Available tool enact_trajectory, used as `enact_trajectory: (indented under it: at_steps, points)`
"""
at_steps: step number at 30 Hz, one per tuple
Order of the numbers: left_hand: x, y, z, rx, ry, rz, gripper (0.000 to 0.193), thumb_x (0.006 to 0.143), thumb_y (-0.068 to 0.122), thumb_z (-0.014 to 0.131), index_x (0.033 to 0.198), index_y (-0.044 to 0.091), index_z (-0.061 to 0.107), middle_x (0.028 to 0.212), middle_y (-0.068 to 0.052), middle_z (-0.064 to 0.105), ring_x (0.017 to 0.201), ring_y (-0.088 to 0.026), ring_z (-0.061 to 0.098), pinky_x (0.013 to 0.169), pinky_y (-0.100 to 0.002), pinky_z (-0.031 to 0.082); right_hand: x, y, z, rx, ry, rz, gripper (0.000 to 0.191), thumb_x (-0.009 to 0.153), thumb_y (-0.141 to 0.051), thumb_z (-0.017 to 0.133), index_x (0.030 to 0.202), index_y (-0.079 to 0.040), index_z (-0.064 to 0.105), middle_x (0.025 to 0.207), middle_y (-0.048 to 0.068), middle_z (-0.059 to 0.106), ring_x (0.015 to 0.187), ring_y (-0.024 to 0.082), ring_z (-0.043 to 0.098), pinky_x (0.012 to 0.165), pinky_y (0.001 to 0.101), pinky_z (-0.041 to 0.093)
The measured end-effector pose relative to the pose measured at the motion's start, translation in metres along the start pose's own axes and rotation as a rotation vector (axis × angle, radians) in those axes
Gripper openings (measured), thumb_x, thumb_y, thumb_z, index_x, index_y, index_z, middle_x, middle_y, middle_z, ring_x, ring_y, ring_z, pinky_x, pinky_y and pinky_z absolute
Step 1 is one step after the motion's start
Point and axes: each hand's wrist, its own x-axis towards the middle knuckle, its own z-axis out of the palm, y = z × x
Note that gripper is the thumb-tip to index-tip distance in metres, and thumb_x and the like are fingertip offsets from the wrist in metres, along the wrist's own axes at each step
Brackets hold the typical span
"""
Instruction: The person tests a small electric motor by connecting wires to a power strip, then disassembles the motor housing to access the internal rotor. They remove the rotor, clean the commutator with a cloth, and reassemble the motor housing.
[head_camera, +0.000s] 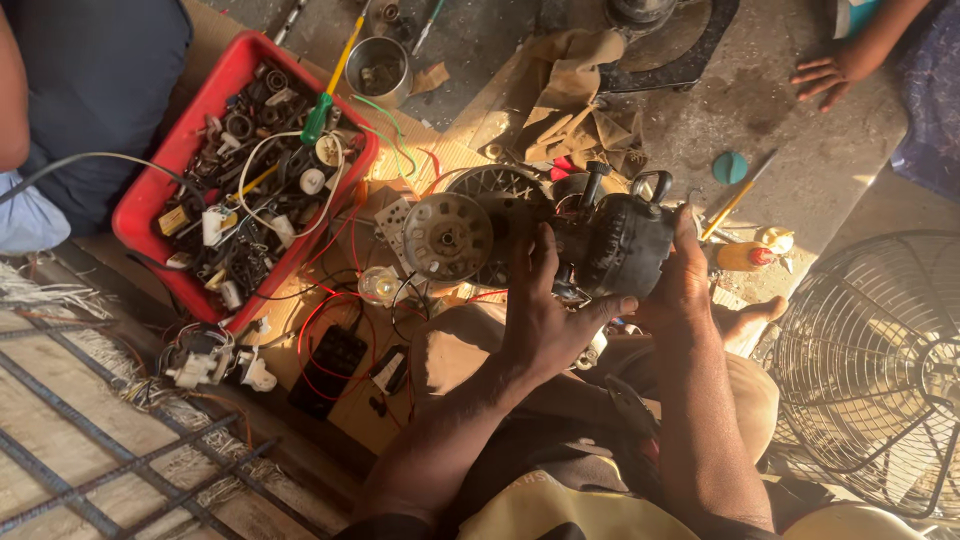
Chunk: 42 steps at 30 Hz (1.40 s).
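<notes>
Both hands, left (548, 320) and right (680, 285), clamped on black greasy motor housing (615, 245); inspection step, next needs steady reorienting.

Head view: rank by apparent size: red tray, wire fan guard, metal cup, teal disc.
1. Wire fan guard and red tray: look much alike in extent; the guard is cut off by the frame edge, so unranked between them.
2. Metal cup.
3. Teal disc, clearly smallest.
</notes>
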Motion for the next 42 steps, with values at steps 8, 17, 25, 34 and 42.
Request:
enact_trajectory:
  at_steps: [8, 17, 25, 34, 42]
  points:
    - [0.010, -0.018, 0.005, -0.032, 0.064, 0.073, 0.138, 0.067, 0.067, 0.086, 0.156, -0.019, 0.025, 0.154, -0.040, 0.032, 0.148, -0.050, 0.037, 0.120, -0.056, 0.039, -0.007, 0.003, 0.013, -0.152, 0.163, 0.072, 0.070, 0.096, -0.058, 0.058, 0.134, 0.001, 0.060, 0.129, 0.018, 0.065, 0.117, 0.033, 0.064, 0.103, 0.0492, 0.052]
    - [0.025, -0.010, 0.002, 0.053, 0.043, -0.020, 0.114, 0.072, 0.045, 0.093, 0.155, -0.011, 0.037, 0.151, -0.042, 0.034, 0.143, -0.055, 0.039, 0.116, -0.057, 0.038, -0.006, -0.006, 0.003, -0.241, 0.140, 0.054, 0.071, 0.094, -0.056, 0.055, 0.132, 0.004, 0.057, 0.136, 0.021, 0.063, 0.127, 0.035, 0.058, 0.111, 0.0506, 0.044]
    - [0.038, -0.002, -0.034, 0.019, -0.195, -0.011, 0.107, 0.077, 0.041, 0.087, 0.153, -0.012, 0.034, 0.134, -0.037, 0.054, 0.123, -0.045, 0.060, 0.101, -0.046, 0.057, -0.012, -0.017, -0.011, 0.048, 0.259, 0.166, 0.089, 0.087, -0.077, 0.051, 0.112, 0.007, 0.060, 0.136, 0.033, 0.059, 0.131, 0.048, 0.056, 0.116, 0.0618, 0.039]
    - [0.055, -0.002, -0.059, -0.219, -0.253, -0.080, 0.068, 0.094, 0.045, 0.073, 0.142, 0.000, 0.053, 0.120, -0.015, 0.073, 0.107, -0.023, 0.076, 0.098, -0.035, 0.061, -0.008, -0.033, -0.040, 0.011, 0.208, 0.053, 0.067, 0.102, -0.064, 0.058, 0.099, 0.002, 0.065, 0.109, 0.019, 0.067, 0.110, 0.037, 0.065, 0.105, 0.0514, 0.052]
    - [0.045, -0.006, -0.080, -0.515, -0.198, -0.326, 0.044, 0.093, 0.031, 0.074, 0.123, 0.001, 0.063, 0.117, -0.012, 0.073, 0.109, -0.020, 0.072, 0.095, -0.033, 0.062, -0.014, -0.047, -0.040, -1.330, 0.540, 0.159, 0.055, 0.094, -0.055, 0.069, 0.072, -0.005, 0.068, 0.061, 0.005, 0.062, 0.055, 0.016, 0.057, 0.051, 0.0329, 0.043]
